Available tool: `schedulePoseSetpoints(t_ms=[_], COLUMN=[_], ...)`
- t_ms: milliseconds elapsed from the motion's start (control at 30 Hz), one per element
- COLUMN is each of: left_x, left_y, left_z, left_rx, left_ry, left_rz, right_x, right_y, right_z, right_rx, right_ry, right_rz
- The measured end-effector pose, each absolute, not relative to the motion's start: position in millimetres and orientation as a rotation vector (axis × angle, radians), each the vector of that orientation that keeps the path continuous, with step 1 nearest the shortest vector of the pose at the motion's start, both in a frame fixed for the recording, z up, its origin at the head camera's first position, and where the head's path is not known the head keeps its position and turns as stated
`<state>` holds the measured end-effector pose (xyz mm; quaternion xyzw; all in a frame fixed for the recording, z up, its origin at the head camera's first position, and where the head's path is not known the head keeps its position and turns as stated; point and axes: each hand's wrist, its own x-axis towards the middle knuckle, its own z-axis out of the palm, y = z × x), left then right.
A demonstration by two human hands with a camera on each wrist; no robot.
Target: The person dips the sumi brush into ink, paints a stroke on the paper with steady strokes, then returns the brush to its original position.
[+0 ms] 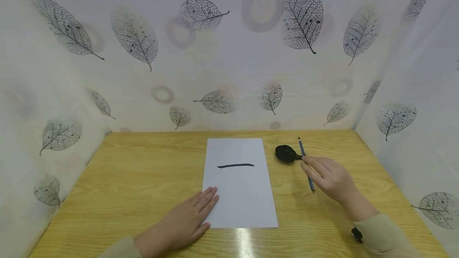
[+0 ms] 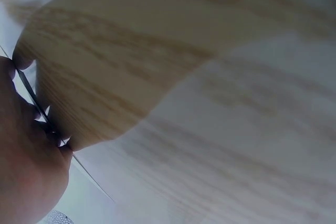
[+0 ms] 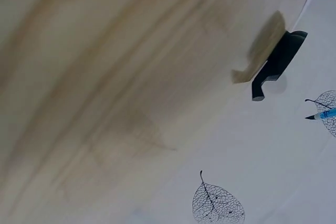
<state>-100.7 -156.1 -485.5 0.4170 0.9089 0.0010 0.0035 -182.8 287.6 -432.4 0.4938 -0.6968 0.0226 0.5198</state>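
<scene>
My left hand (image 1: 186, 218) rests with extended fingers on the lower left edge of a white sheet of paper (image 1: 244, 198). One dark, nearly level brush stroke (image 1: 236, 165) crosses the upper half of the sheet. Right of the paper, my right hand (image 1: 331, 178) pinches a blue brush pen (image 1: 311, 184), whose dark tip points away from me. A black spoon-shaped dish (image 1: 285, 153) sits on the table, its short handle reaching the right fingertips in the head view. The right wrist view shows the dish (image 3: 283, 53) and the brush pen (image 3: 328, 113) apart, with the fingers out of sight.
The yellow wood-grain table (image 1: 150, 162) is bordered at the back and both sides by a pale curtain (image 1: 222, 63) with a leaf print. A small black device (image 1: 356, 234) shows at the right sleeve. Light glares off the table below the paper.
</scene>
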Motion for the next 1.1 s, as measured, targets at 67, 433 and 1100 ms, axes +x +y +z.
schedulePoseSetpoints(t_ms=[67,433,1100], left_x=[-100.5,-100.5,-100.6], left_y=[-156.5,-155.7,-154.0], left_z=[-485.9,-482.0,-477.8], left_rx=[1.308,1.248,1.268], left_ry=[2.848,2.806,2.802], left_rz=[0.001,0.011,0.013], right_x=[-182.3,-185.5,-194.4], right_y=[292.0,307.6,329.5], right_z=[-434.3,-443.8,-460.2], right_rx=[1.203,1.302,1.383], right_ry=[-1.679,-1.703,-1.788], right_rz=[0.021,-0.068,-0.375])
